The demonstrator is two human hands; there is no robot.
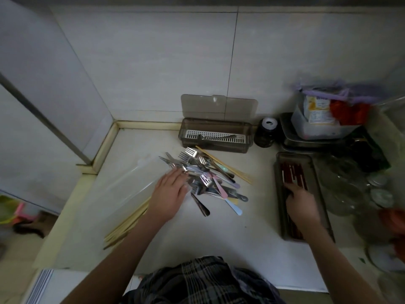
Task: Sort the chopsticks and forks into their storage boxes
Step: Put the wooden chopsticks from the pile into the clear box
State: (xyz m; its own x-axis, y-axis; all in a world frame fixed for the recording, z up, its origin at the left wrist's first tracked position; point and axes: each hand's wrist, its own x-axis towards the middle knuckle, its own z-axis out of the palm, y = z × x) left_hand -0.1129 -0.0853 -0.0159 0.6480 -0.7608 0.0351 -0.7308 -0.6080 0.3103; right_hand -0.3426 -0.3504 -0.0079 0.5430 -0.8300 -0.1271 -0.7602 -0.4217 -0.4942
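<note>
Pale countertop (241, 227), left hand (169, 194) flat on forks (197, 170), right hand (301, 202) gripping red chopsticks (292, 172) (in box (279, 194)).

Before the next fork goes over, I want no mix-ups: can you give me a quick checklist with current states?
1. Fork box lid open: ok.
2. Fork box holds only forks: ok, one fork inside.
3. Left hand on fork pile: ok; grip cannot tell.
4. Right hand free: not ok, it is in the chopstick box.
5. Pile free of chopsticks: not ok, pale chopsticks lie across it.
</note>
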